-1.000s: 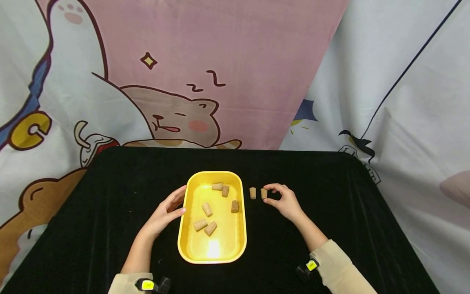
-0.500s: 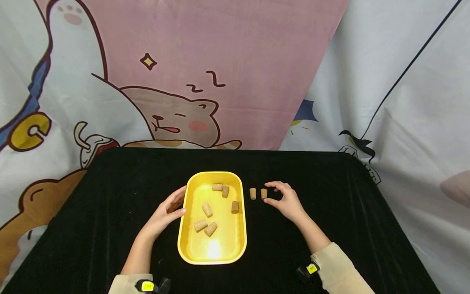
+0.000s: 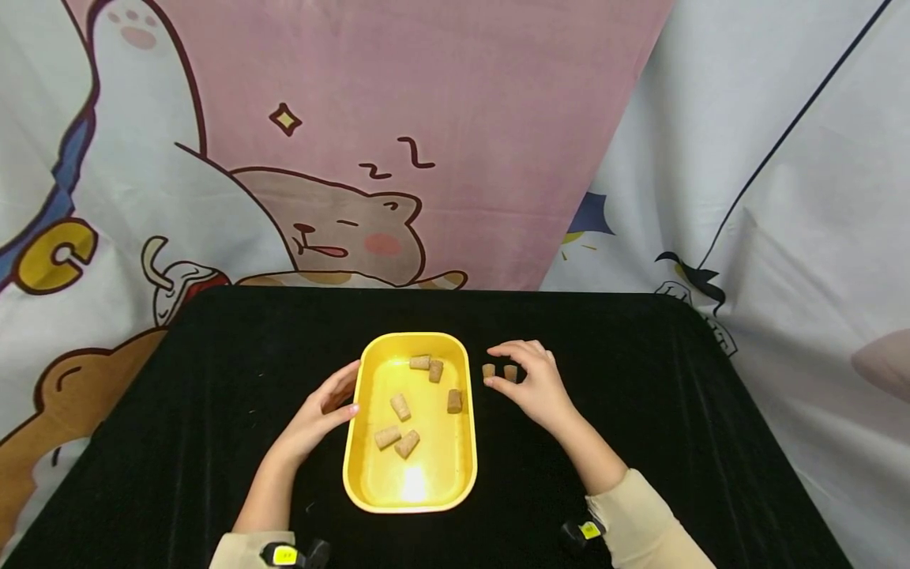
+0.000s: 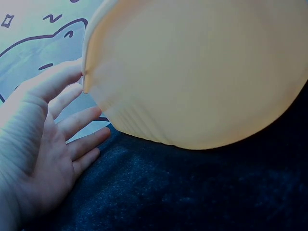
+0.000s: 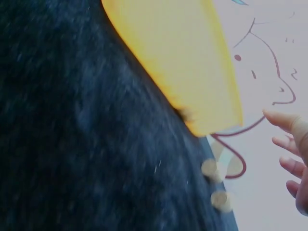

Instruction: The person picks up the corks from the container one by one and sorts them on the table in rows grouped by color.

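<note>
Head view: two corks (image 3: 488,370) sit just right of the yellow tray (image 3: 441,454), my right hand (image 3: 536,387) close by, thumb and fingers parted wide.
They look light, firm, hardly slippery; I'd pinch each mid-side. My left hand (image 3: 320,415), fingers nearly straight, touches the tray's left side.

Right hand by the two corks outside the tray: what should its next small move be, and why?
Probably the right hand should pinch the cork nearer the yellow tray: in the head view its parted thumb and fingertips appear to bracket that one rather than the farther cork, while six corks already lie in the yellow tray.
</note>
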### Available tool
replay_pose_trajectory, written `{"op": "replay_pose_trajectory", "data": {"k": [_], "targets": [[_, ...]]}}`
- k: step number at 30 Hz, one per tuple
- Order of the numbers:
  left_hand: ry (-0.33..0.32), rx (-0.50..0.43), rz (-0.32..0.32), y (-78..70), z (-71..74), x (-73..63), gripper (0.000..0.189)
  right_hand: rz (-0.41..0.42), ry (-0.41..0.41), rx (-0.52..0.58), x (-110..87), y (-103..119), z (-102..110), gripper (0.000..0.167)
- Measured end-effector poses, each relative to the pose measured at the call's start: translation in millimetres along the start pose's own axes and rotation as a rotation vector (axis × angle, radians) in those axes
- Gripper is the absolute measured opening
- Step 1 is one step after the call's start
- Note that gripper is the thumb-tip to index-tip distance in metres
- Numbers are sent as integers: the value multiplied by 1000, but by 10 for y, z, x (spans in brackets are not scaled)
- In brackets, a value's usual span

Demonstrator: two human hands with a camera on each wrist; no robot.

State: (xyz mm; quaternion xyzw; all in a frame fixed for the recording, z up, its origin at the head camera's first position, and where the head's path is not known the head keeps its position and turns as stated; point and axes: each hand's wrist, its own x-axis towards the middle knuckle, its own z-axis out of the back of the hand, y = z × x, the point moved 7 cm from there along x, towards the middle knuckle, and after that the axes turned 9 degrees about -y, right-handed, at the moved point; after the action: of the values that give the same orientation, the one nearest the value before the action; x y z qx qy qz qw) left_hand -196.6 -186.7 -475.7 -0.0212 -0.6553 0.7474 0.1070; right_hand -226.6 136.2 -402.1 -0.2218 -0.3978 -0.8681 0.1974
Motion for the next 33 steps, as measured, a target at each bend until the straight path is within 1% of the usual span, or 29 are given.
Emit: {"op": "replay_pose_trajectory", "data": {"k": [4,7,11,16,21,25,33], "targets": [[-3,0,-8,3,-1,5,61,51,3,-44,47,129,-57,37],[-5,6,-9,6,6,6,61,65,27,-77,82,194,-130,38],[-5,10,1,16,10,4,61,84,68,-136,119,249,-246,40],[-3,8,3,16,6,7,61,104,97,-216,174,277,-380,42],[0,5,-3,8,2,12,61,88,127,-257,226,297,-501,44],[0,1,-5,6,2,15,61,54,170,-300,255,293,-605,46],[-3,0,14,15,4,7,61,-7,228,-353,318,282,-750,49]]}}
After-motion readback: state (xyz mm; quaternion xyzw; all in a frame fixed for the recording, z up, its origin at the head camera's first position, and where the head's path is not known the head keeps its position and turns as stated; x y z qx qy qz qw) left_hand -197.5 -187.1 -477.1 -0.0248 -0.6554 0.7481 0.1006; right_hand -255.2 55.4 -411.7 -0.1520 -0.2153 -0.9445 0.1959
